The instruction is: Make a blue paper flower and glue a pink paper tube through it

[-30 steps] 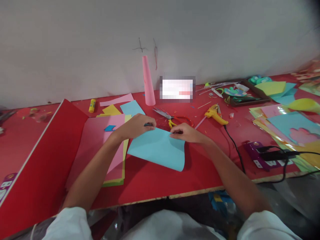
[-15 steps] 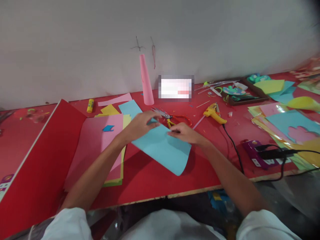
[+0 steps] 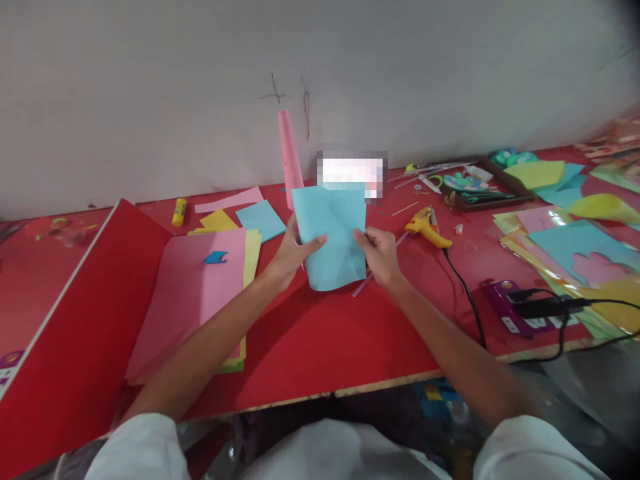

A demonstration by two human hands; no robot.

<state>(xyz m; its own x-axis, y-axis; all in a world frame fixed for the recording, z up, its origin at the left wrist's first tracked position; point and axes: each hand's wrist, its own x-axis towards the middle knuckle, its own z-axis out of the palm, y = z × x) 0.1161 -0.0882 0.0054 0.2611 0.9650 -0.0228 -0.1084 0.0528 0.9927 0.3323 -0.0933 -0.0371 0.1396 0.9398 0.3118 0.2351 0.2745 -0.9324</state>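
Note:
A light blue sheet of paper (image 3: 334, 220) is held up above the table, slightly curved along its lower edge. My left hand (image 3: 293, 252) grips its left side, thumb on the front and the other fingers behind. On the right edge my right hand (image 3: 380, 253) pinches it, thumb in front. Partly covered by the paper, a tall pink paper cone (image 3: 289, 153) stands behind it. The yellow hot glue gun (image 3: 427, 228) lies to the right of my right hand, and a clear glue stick runs from its front toward the blue sheet. Pliers seen earlier are now almost wholly hidden.
Pink sheets (image 3: 200, 287) with yellow and green ones beneath lie left, by an upright red board (image 3: 85, 333). A yellow glue stick tube (image 3: 179, 212) stands behind. At right are a purple power strip (image 3: 510, 307) with black cables, a dark tray (image 3: 520, 190) and wrapped coloured paper (image 3: 580, 240).
The blue sheet has been raised from a slanted position near the table and turned upright to face me. My hands have shifted to grip its left and right sides.

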